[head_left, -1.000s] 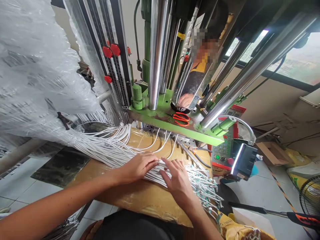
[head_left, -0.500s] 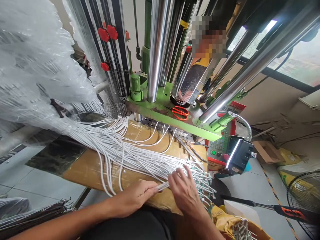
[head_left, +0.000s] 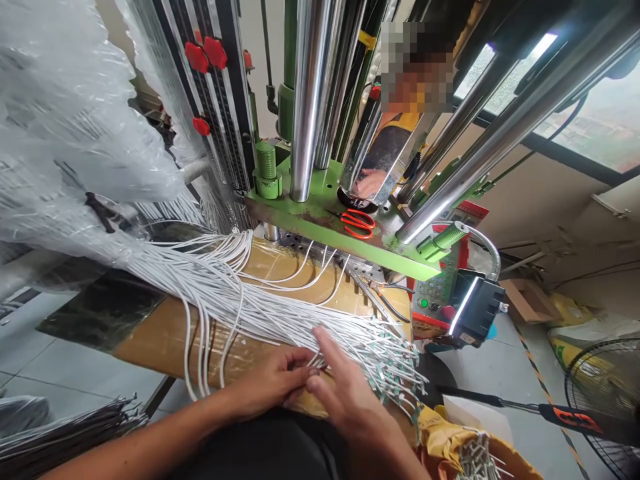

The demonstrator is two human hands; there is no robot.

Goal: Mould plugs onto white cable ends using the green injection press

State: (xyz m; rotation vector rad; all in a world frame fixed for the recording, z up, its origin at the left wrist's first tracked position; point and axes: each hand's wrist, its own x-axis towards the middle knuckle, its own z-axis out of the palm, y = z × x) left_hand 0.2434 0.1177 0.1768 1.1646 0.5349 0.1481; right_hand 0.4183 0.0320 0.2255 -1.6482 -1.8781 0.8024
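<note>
The white wires (head_left: 235,293) form a long, loose bundle lying across the table (head_left: 165,340), directly below and in front of the green plate (head_left: 320,227) of the press. Their wire ends (head_left: 385,360), fitted with small metal terminals and green markings, fan out toward the plate's right end and overhang the table edge. Several loops of wire hang down over the near edge, left of the hands.

The left hand (head_left: 270,383) is curled in a closed grip around a few wires near the front of the bundle. The fingers partly hide how many wires it holds. The right hand (head_left: 345,400) is open: its straightened fingers (head_left: 325,350) rest on top of the wires, just beside the left hand. Half a second earlier, these fingers were bent in among the wires; they have since opened and shifted toward the near side of the bundle.

Orange-handled scissors (head_left: 357,223) lie on the plate. A control panel (head_left: 435,300) stands beyond its right end, and plastic sheeting (head_left: 65,120) hangs beyond its left end, with more wires running into it.
</note>
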